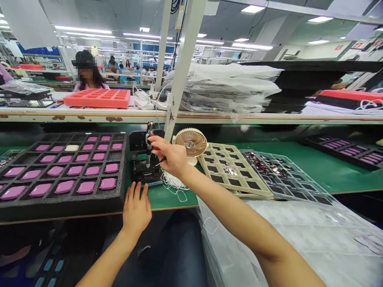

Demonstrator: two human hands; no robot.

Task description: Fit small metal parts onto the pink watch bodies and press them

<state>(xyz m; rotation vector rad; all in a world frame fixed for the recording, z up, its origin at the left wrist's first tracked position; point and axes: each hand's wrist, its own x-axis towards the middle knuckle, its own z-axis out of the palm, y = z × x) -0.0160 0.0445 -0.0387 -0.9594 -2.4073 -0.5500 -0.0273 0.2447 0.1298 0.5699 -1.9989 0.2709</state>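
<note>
A: What is seen nearest?
B: The left hand (136, 209) is laid flat and open, nothing held, its fingertips at the foot of the small black press (145, 163), which is set at the front of the green bench (329, 171).
A: And the press?
B: It is judged rigid and heavy, and is best taken by its red-tipped lever (154, 142). The right hand (170, 157) is closed round that, arm extended. A small fan (191, 142) is placed just behind.

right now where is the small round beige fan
Head view: the fan stands centre on the green bench, between the right hand and the beige tray.
</note>
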